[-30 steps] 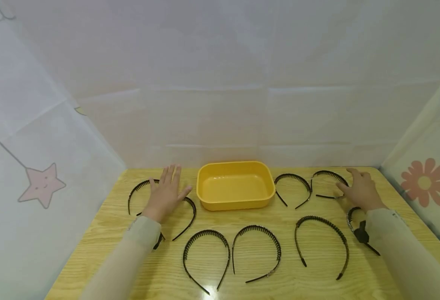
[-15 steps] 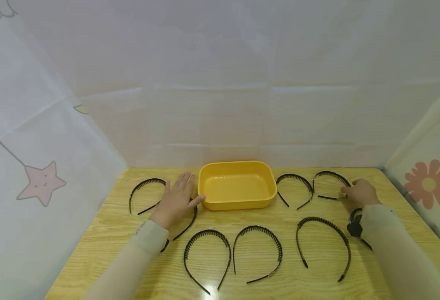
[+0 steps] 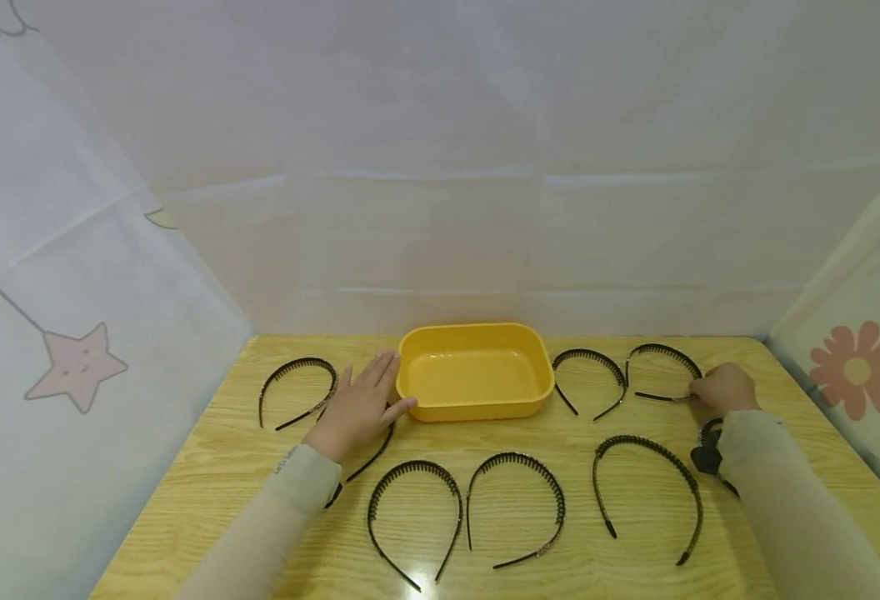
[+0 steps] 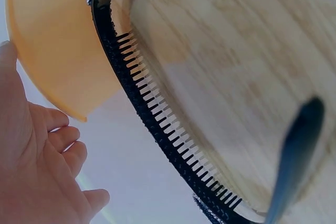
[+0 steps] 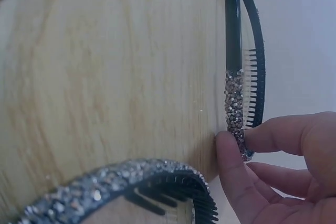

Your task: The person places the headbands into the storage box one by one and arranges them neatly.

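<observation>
In the head view my right hand [image 3: 728,390] is at the back right of the table, on a black toothed headband [image 3: 668,349]. The right wrist view shows thumb and index finger pinching its glittery band [image 5: 234,98] near the bend. My left hand [image 3: 357,410] lies with fingers extended against the left side of the yellow bin [image 3: 477,412]. Beneath that hand a headband [image 3: 375,458] is partly covered; its black comb teeth [image 4: 157,124] show in the left wrist view. Another headband [image 3: 299,362] lies just left of the hand.
Two headbands lie at the front, a left one [image 3: 451,481] and a right one [image 3: 554,482]. One headband [image 3: 590,352] sits right of the bin, and a larger one [image 3: 689,472] is nearer me. Another headband [image 3: 710,427] is partly hidden by the right sleeve. White cloth [image 3: 440,233] encloses the table.
My left hand has moved right and down to the bin's side, uncovering the left headband. The right hand has drawn its fingers together and taken hold of the back-right headband.
</observation>
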Action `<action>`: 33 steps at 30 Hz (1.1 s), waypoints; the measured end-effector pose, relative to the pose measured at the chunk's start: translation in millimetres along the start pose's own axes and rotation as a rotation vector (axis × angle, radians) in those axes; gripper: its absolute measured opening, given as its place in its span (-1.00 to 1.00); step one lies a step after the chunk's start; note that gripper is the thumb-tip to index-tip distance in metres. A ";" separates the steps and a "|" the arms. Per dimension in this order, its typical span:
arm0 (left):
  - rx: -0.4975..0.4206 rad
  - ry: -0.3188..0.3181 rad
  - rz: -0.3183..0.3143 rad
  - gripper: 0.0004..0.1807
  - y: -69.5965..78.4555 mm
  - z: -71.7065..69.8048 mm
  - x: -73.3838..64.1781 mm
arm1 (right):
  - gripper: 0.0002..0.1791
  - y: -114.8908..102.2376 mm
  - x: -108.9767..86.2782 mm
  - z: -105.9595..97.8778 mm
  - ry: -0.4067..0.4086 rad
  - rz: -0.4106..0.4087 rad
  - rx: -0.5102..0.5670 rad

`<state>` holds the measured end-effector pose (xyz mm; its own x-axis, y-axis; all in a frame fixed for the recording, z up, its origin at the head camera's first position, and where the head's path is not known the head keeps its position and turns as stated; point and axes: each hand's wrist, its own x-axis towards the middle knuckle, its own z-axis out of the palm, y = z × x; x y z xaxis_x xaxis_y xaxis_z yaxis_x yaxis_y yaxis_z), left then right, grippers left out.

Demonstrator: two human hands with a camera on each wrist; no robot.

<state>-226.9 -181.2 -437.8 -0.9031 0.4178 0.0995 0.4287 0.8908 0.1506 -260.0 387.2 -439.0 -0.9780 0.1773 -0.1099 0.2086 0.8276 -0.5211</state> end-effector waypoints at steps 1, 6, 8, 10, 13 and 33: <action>0.002 -0.002 0.000 -0.07 -0.3 0.9 0.2 | -0.63 0.0 -0.7 -0.5 -0.003 0.004 0.007; -0.003 -0.009 -0.005 -0.07 1.2 -0.3 0.2 | -0.55 2.9 -1.9 -2.1 -0.003 0.034 0.022; -0.002 -0.008 -0.006 -0.07 1.3 -1.0 0.3 | -0.48 4.4 -1.8 -2.4 -0.004 0.056 0.038; 0.001 -0.010 -0.007 -0.06 1.5 -1.9 0.2 | -0.43 5.2 -1.8 -3.4 -0.008 0.076 0.063; 0.003 -0.012 -0.008 -0.06 1.5 -2.5 0.1 | -0.42 6.0 -2.2 -5.8 -0.012 0.095 0.114; 0.010 0.009 0.000 -0.07 -3.3 2.0 -1.2 | -0.37 -17.2 -6.3 -10.8 0.016 0.092 0.562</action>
<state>-227.2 -184.3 -440.4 -0.9029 0.4160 0.1086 0.4282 0.8927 0.1404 -257.4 377.6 -420.2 -0.9547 0.2472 -0.1657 0.2561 0.3989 -0.8805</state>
